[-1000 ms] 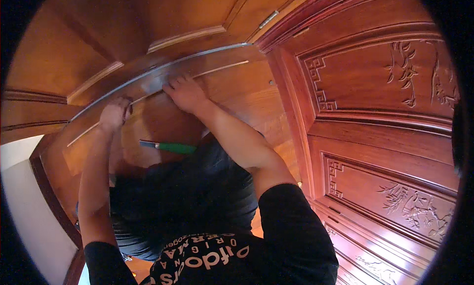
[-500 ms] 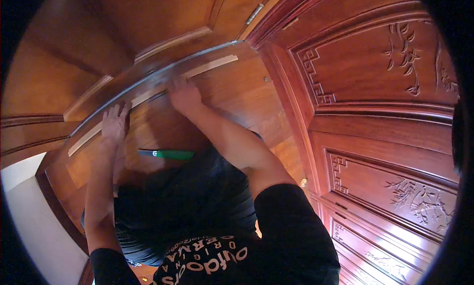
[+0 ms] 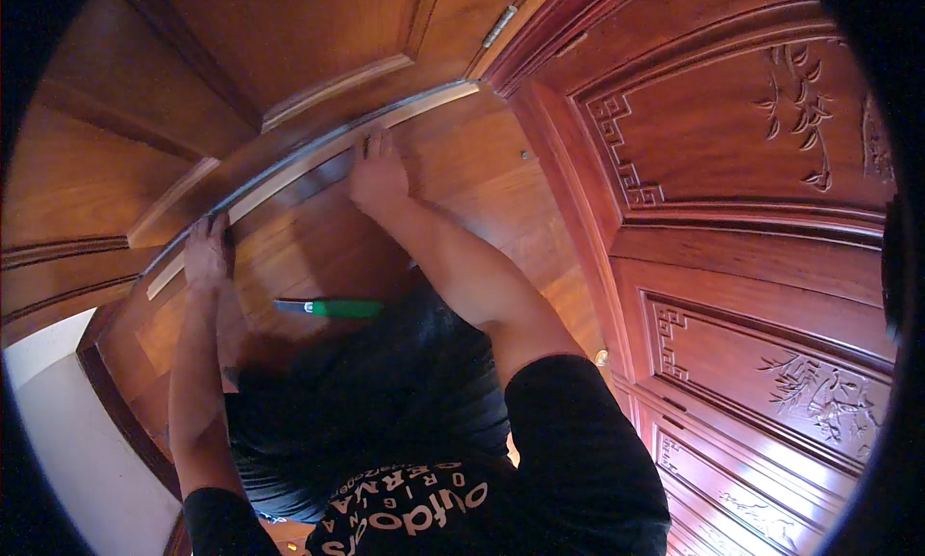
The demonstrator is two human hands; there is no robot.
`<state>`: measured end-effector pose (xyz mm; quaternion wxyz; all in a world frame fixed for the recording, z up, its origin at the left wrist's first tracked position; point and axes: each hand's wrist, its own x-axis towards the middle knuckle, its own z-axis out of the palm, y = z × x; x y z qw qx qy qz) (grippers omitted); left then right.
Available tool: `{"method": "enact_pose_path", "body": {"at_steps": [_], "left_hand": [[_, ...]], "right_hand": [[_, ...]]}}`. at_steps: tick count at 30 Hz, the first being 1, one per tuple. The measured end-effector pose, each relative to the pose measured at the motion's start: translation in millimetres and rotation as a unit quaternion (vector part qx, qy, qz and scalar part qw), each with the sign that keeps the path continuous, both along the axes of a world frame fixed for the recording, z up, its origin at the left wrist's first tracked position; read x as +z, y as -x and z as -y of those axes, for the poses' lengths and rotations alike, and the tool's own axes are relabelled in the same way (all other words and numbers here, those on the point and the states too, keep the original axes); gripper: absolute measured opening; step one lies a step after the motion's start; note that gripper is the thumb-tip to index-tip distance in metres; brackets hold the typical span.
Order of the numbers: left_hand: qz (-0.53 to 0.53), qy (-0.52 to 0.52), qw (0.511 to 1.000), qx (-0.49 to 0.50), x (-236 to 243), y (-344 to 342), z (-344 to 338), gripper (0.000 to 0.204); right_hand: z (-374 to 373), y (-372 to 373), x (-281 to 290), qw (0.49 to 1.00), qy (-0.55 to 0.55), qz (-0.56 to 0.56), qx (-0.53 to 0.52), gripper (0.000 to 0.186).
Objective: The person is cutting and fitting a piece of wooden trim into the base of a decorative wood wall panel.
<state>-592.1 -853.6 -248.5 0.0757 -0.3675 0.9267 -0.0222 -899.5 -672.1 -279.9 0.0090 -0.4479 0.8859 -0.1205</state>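
A long, narrow pale strip, wood-like in colour, lies along the bottom edge of the brown panelled door. My left hand holds it near its left end, the fingers across it. Further right along the same strip, my right hand has its bent fingers on it; the fingertips are partly hard to make out. Close in front of my body, a tool with a green handle and a dark narrow blade, like a knife, rests on the wooden floor.
Reddish carved wooden panels rise on the right. A metal hinge joins the door to its frame. At the left stands a pale wall with dark trim. A small round brass-coloured piece shows at the lower right.
Both hands have shifted the strip up toward the door and to the right, so it now sits against the door's bottom edge. The green-handled tool stays on the floor.
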Motion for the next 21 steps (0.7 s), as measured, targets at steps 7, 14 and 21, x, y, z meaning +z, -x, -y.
{"method": "enact_pose_path", "body": {"at_steps": [7, 14, 21], "left_hand": [[0.001, -0.076, 0.996, 0.045, 16, -3, 4, 0.045], [-0.021, -0.005, 1.0, 0.0, -27, -23, 27, 0.045], [0.047, 0.019, 0.999, 0.015, -22, -18, 26, 0.052]], "right_hand": [[-4, -2, 1, 0.994, -0.02, 0.033, 0.098, 0.067], [4, 3, 18, 0.994, -0.057, 0.077, 0.055, 0.09], [3, 6, 18, 0.993, -0.042, 0.09, 0.059, 0.093]]}}
